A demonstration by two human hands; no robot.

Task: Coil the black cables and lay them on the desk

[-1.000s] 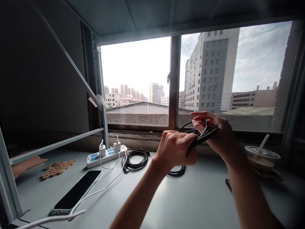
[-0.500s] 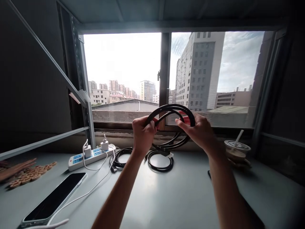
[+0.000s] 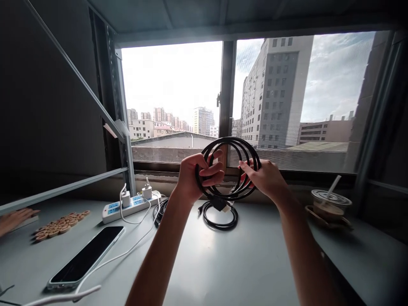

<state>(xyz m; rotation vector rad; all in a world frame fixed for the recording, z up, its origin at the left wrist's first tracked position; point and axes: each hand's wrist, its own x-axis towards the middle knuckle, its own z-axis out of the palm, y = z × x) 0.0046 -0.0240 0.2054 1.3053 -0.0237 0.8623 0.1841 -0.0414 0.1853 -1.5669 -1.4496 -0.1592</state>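
Observation:
I hold a black cable [image 3: 237, 146] wound into a round coil up in front of the window. My left hand [image 3: 194, 174] grips the coil's left side with fingers wrapped round the strands. My right hand [image 3: 266, 178] pinches the coil's right side. A plug end [image 3: 221, 205] hangs from the bottom of the coil. Below it on the grey table [image 3: 229, 267] lies a second coiled black cable [image 3: 220, 216]. A third black coil [image 3: 159, 210] lies partly hidden behind my left forearm.
A white power strip [image 3: 127, 206] with chargers sits at the back left, its white lead running to a phone [image 3: 86, 259]. Wooden pieces [image 3: 59, 225] lie far left, near another person's hand [image 3: 12, 216]. An iced drink cup [image 3: 330, 204] stands right.
The coil has turned to face me as a fuller, rounder ring. My left hand's fingers have wrapped further round its left side, and the view has shifted slightly.

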